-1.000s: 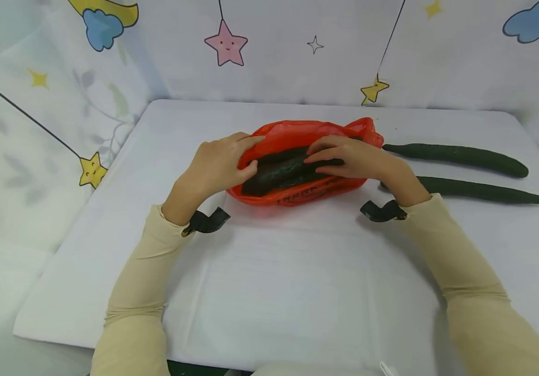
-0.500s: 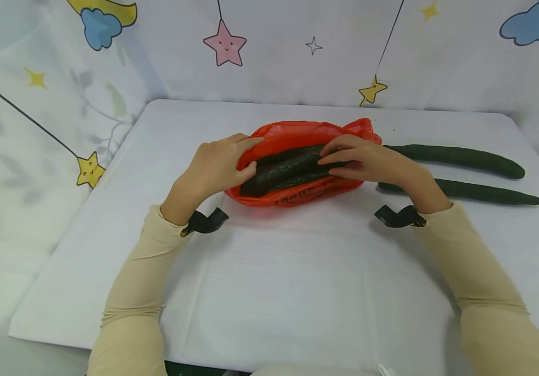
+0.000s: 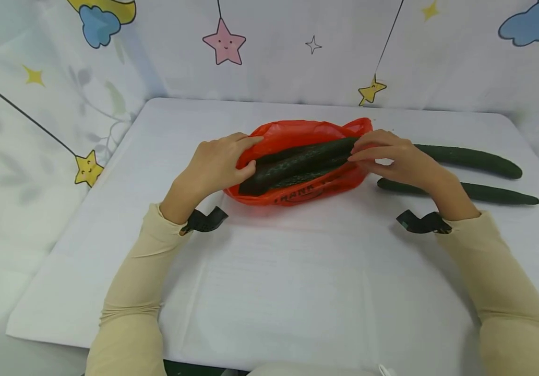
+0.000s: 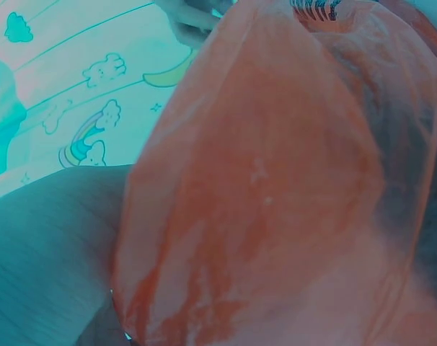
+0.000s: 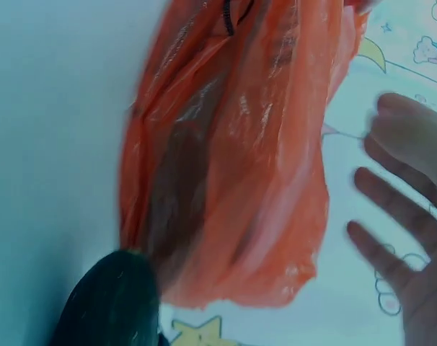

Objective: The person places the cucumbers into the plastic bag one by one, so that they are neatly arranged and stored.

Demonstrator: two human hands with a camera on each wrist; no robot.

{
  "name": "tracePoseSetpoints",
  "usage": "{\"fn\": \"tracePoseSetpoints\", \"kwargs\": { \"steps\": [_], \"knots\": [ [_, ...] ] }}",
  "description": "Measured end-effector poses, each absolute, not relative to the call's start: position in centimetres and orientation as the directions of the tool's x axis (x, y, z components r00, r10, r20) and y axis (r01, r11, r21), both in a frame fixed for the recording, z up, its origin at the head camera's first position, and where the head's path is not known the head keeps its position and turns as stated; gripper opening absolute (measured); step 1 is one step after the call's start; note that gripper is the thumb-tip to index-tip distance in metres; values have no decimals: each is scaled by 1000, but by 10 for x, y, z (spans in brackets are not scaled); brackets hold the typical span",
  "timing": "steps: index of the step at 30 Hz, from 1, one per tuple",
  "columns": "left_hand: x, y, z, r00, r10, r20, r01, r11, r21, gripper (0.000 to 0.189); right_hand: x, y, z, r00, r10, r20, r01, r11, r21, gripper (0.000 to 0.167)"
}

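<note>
A red plastic bag (image 3: pixel 292 130) with dark printing lies on its side, its mouth facing up toward the head camera. Inside it, several dark green cucumbers (image 3: pixel 304 159) lie lengthwise. My left hand (image 3: pixel 217 163) holds the bag's left end, thumb and fingers spread along the mouth; the bag (image 4: pixel 254 173) fills most of the left wrist view and hides the fingertips. At the bag's right end is my right hand (image 3: pixel 398 156), fingers loosely bent near a cucumber's end. In the right wrist view the right hand (image 5: pixel 413 180) has its fingers spread, apart from the bag (image 5: pixel 269 158).
Two more cucumbers lie on the white table (image 3: pixel 278 282) right of the bag: a rear one (image 3: pixel 476 159) and a front one (image 3: pixel 490 193). A cloth backdrop (image 3: pixel 269 78) with cartoon stars and clouds rises behind the table. Black straps (image 3: pixel 205 220) sit at both wrists.
My right hand has slid rightward along the cucumbers to the bag's right end, uncovering more of them. The left hand stays at the bag's left end.
</note>
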State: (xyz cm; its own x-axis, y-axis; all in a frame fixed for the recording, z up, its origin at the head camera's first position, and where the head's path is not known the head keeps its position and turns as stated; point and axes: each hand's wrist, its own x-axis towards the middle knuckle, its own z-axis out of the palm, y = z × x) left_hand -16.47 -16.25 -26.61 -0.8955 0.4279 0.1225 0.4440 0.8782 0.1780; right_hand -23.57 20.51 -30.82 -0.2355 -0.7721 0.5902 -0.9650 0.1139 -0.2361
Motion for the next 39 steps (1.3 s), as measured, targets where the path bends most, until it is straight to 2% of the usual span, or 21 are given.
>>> {"fn": "tracePoseSetpoints", "kwargs": {
  "steps": [5,11,18,22,26,30,39],
  "knots": [
    [-165,-162,-268,-895,426,129,444,878,180,50,-232,219,-305,-256,-756,602,-965,159,-210,43],
    [-165,-163,-268,-896,426,123,443,878,182,50,-227,242,-309,-311,-788,531,-947,212,-241,47],
    [-166,-162,-268,-892,436,117,451,875,176,50,-220,271,-322,-416,-806,421,-906,326,-269,50],
    [-167,-161,-267,-889,444,115,457,873,169,50,-214,291,-332,-508,-780,367,-859,427,-282,21],
    [-168,-161,-267,-890,444,107,456,873,171,50,-210,307,-342,-615,-735,286,-785,537,-310,48],
    [-167,-161,-267,-894,438,99,449,877,170,51,-210,316,-346,-675,-700,233,-728,582,-362,49],
    [-167,-163,-270,-897,429,103,441,880,178,50,-217,332,-342,-684,-702,199,-708,574,-411,60]
  ]
}}
